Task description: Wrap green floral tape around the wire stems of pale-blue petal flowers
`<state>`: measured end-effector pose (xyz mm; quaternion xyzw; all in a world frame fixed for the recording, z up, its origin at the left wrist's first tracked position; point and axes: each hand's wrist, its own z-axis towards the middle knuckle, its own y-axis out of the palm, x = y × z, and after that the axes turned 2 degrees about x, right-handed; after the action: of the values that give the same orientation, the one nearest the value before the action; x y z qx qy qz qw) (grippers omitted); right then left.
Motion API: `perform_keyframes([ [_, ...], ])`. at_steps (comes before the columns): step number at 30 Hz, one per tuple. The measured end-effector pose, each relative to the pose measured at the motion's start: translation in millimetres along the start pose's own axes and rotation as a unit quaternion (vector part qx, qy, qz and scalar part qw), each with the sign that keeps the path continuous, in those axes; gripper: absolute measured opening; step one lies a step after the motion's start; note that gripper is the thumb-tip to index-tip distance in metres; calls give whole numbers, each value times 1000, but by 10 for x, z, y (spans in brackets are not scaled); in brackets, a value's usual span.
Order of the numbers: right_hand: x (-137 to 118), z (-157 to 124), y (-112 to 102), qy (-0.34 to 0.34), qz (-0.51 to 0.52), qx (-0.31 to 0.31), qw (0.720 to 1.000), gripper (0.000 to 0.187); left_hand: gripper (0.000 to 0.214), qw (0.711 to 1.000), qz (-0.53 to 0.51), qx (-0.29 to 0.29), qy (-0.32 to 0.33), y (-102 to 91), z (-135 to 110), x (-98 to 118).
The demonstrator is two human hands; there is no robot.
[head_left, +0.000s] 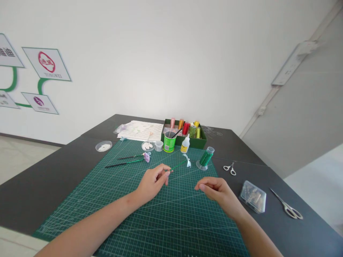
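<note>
At the far left of the dark surface (64, 171) stood a shallow clear dish (103, 146) of white pieces, just beside the green cutting mat (171, 221). Next, on the mat, lay two thin dark-and-green rods (124, 164), their right ends near a purple flower (146, 157), with white sheets (140, 129) spread behind. A second dish of white pieces (148, 146) and a small round container (158, 146) stood beside a green can (169, 142) holding slender tools. Before them the left hand (155, 180) was clamped on a thin green stem (178, 165), thumb and fingertips pinching its near end; the stem slanted rightward over the mat to pale blue petals (188, 162). Behind stood a white glue bottle (185, 144) and a green box (198, 143) of coloured spools, then a green thread spool (206, 158). The right hand (217, 189) hung apart from the stem, fingers curled toward the thumb; whether they pinched anything could not be told. Beyond it lay small scissors (230, 169), a clear case (253, 197) and larger scissors (288, 207).
</note>
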<state>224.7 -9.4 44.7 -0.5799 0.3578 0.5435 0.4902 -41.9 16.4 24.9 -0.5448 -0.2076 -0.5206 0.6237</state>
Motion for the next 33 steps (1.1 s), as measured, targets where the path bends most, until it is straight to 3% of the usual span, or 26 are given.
perform_keyframes([
  [3, 71, 71, -12, -29, -97, 70, 992, 47, 30, 1000, -1, 3, 6, -2, -3, 16],
  [6, 214, 132, -4, -85, -187, 161, 965, 37, 29, 1000, -5, -3, 8, -5, -3, 20],
  [8, 308, 156, 5, -122, -235, 185, 946, 33, 29, 1000, -7, -5, 9, -10, 0, 20],
  [15, 437, 156, 33, -166, -303, 155, 926, 33, 28, 1000, -7, -5, 22, -6, 5, 26],
  [23, 468, 166, 64, -177, -305, 151, 924, 31, 30, 1000, -7, -9, 16, 11, 9, -27],
  [29, 413, 131, 168, -186, -260, 149, 936, 31, 29, 1000, -13, -6, 15, 10, 23, -36],
  [33, 383, 101, 247, -147, -187, 120, 964, 35, 27, 1000, -9, -22, 12, 21, 5, -14],
])
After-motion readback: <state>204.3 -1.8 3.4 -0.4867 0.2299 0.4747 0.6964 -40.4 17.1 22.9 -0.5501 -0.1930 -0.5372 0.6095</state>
